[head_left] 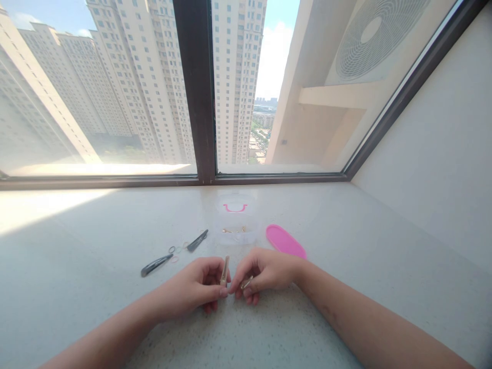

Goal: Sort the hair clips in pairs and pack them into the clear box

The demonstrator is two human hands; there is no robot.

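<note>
Low in the middle of the head view, my left hand (207, 282) pinches a slim gold-beige hair clip (225, 271) that points upward. Close to its right, my right hand (267, 271) has its fingers curled around a small gold hair clip (246, 282), part of which is hidden by the fingers. The two hands nearly meet. Just beyond them is a clear plastic box (249, 237) with several small gold pieces (234, 230) inside.
A pink handle (235, 209) shows on the clear plastic at the back. A pink oval lid (285, 241) lies beyond my right wrist. To the left are two dark hair clips (157, 265) and several small hair ties (175, 260). A window frame (205, 177) edges the pale sill.
</note>
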